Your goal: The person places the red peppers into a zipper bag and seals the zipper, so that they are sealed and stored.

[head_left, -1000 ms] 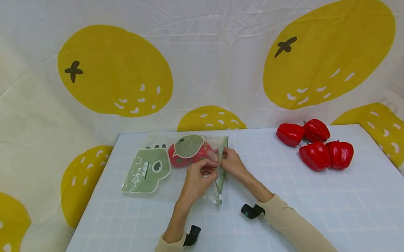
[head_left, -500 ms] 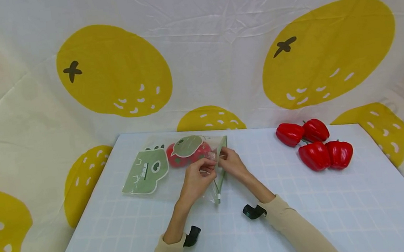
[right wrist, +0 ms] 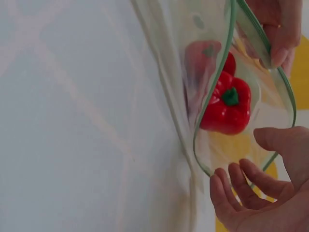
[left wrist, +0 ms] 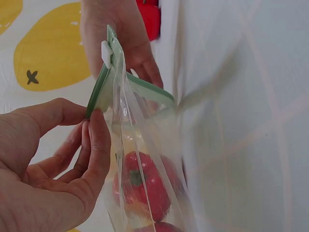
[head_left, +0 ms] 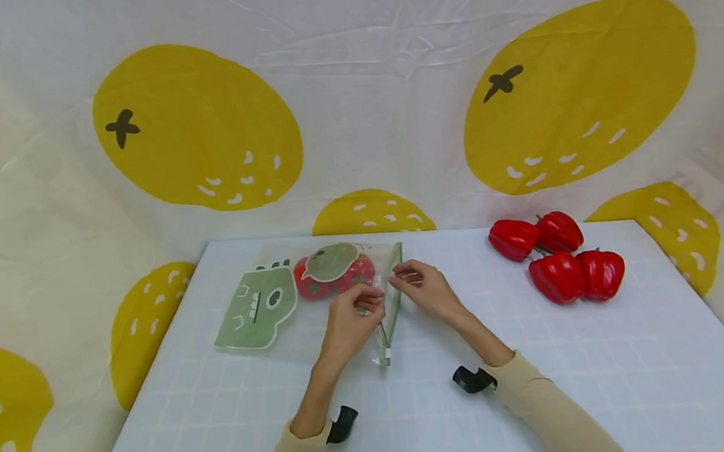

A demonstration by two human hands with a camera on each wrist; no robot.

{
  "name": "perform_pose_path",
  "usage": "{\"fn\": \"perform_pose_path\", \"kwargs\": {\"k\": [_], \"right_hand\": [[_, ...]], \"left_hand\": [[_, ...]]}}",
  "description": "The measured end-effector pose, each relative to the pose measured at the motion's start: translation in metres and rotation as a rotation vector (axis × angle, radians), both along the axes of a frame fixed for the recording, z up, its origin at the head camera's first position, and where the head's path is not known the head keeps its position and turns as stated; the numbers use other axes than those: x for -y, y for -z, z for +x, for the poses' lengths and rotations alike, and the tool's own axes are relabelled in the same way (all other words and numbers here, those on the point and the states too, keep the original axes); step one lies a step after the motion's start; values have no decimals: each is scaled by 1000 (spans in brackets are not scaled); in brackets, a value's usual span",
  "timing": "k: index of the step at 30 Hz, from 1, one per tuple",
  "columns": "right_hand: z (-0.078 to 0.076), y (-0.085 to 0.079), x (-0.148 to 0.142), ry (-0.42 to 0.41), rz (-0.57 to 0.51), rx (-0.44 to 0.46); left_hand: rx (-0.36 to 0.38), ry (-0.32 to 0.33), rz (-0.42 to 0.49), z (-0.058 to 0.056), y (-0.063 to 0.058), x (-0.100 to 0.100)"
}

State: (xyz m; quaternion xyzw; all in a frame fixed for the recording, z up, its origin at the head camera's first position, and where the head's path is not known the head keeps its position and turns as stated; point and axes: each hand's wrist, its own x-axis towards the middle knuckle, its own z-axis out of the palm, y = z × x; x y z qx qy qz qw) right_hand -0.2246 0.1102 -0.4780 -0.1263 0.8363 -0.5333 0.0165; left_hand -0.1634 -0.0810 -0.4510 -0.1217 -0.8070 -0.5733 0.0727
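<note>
A clear zip bag (head_left: pixel 393 325) with a green dinosaur print lies on the table, its green-edged mouth facing right. Red bell peppers (right wrist: pixel 219 116) with green stems are inside; the print partly covers them in the head view. My left hand (head_left: pixel 352 326) pinches the upper edge of the mouth between thumb and fingertips, also visible in the left wrist view. Just right of the mouth is my right hand (head_left: pixel 430 292), holding nothing, fingers loosely bent. In the right wrist view its fingertips (right wrist: pixel 219 176) are close to the rim; whether they touch cannot be told. A white slider (left wrist: pixel 106 54) sits at one end of the zip.
Several red bell peppers (head_left: pixel 557 278) lie grouped at the back right of the pale checked table (head_left: pixel 544 354). Behind the table hangs a white cloth (head_left: pixel 383 107) with yellow fruit prints.
My right hand has come away from the bag's mouth and moved right, its fingers loosening. My left hand stays at the edge. The view has shifted slightly.
</note>
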Motion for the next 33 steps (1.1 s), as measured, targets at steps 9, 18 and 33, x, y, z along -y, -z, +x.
{"fn": "perform_pose_path", "kwargs": {"k": [9,18,33], "right_hand": [[1,-9,-27,75,-1,-20],[-3,-16,-54,150,47,-113],[-7,-21,-97,290,143,-246]], "left_hand": [[2,-39,10,1,1,-1],[23,-43,21,2,0,-1],[52,-33,14,4,-1,-2]]}}
